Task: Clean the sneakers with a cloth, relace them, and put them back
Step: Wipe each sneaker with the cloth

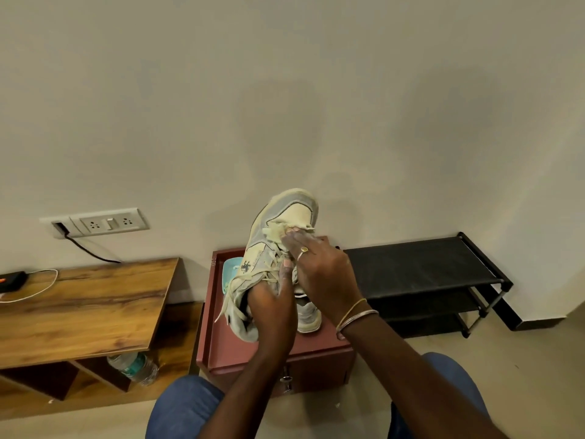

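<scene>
Centre frame, I log: cream-and-grey sneaker [278, 242] held toe-up, left hand [272, 307] closed around its heel. Right hand [319, 274] fingers pressing a pale cloth [281, 231] on its upper. Below, maroon box top [262, 350] holds second sneaker [308, 313] and teal item [229, 270].

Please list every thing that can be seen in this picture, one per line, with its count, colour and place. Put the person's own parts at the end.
held sneaker: 1, cream and grey, raised, toe up
cloth: 1, pale yellow, pressed on the held sneaker
second sneaker: 1, cream and grey, on the cabinet
cabinet: 1, reddish brown, centre
teal object: 1, on the cabinet, behind the held sneaker
wooden table: 1, brown, left
bottle: 1, clear, under the table
socket panel: 1, white, on the wall
shoe rack: 1, black, right
left hand: holds the sneaker's heel
right hand: presses the cloth
</scene>
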